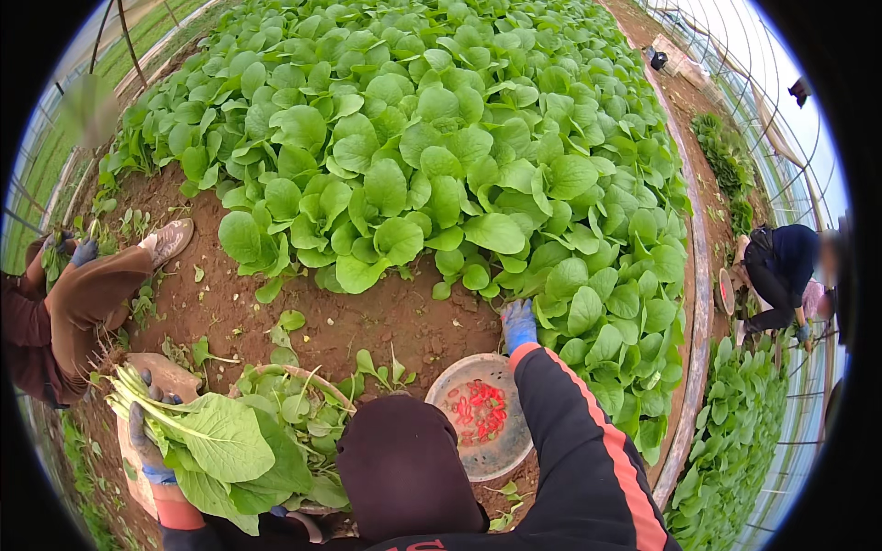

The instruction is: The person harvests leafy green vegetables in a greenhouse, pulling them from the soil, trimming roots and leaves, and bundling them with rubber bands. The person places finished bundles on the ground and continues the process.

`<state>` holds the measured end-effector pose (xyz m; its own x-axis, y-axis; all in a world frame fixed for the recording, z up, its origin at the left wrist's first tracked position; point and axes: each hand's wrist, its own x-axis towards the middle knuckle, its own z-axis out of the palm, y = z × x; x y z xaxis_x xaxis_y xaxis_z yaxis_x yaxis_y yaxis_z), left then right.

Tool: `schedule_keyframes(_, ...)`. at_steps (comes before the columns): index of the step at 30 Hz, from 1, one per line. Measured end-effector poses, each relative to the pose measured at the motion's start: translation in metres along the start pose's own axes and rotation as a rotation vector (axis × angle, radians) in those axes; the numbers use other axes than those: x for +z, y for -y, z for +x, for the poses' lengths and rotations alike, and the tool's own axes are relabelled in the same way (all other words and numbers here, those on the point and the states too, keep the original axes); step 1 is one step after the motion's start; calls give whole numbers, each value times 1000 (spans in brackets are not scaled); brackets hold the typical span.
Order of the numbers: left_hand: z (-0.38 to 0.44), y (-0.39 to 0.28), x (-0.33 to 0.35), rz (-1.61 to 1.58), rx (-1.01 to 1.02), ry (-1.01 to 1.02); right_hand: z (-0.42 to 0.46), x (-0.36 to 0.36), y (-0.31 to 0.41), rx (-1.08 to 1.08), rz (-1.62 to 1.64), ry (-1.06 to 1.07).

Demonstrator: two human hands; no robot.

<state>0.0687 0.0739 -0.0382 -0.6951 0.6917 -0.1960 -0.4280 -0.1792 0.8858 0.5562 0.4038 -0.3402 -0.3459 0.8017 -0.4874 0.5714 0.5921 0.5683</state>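
My left hand [146, 420], in a soiled blue-grey glove, grips a bunch of leafy greens [220, 441] with pale stems and roots pointing left. My right hand [519, 325], in a blue glove, reaches to the base of the standing leafy green plants [575, 293] at the bed's near edge. Whether its fingers are closed around a stem is hidden. Just behind that hand, a round, soil-smudged basin [441, 386] holds many small red pieces. Beneath and beside the held bunch, a basket [324, 381] contains loose greens.
Bare soil [413, 320] borders the dense bed. To the left sits a person [96, 296] with gloved hands on greens; at right another person [778, 268] bends over plants. A long pale strip [697, 344] edges the bed. Greenhouse hoops [792, 138] arch beyond.
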Motion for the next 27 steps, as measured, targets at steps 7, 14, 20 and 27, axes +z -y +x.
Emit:
schedule_keyframes(7, -1, -8, -10, -21, -22, 120, 12, 33, -31, 79, 173, 83)
schedule_keyframes(14, 1, -21, -22, 10, -26, 85, 10, -18, -25, -19, 339, 380)
schedule_keyframes(20, -20, -34, -6, -65, -85, 187, -22, -44, -52, 52, 734, 355)
schedule_keyframes(27, -41, -35, 2, -156, -145, 286, -63, -117, -44, 160, 1216, 260)
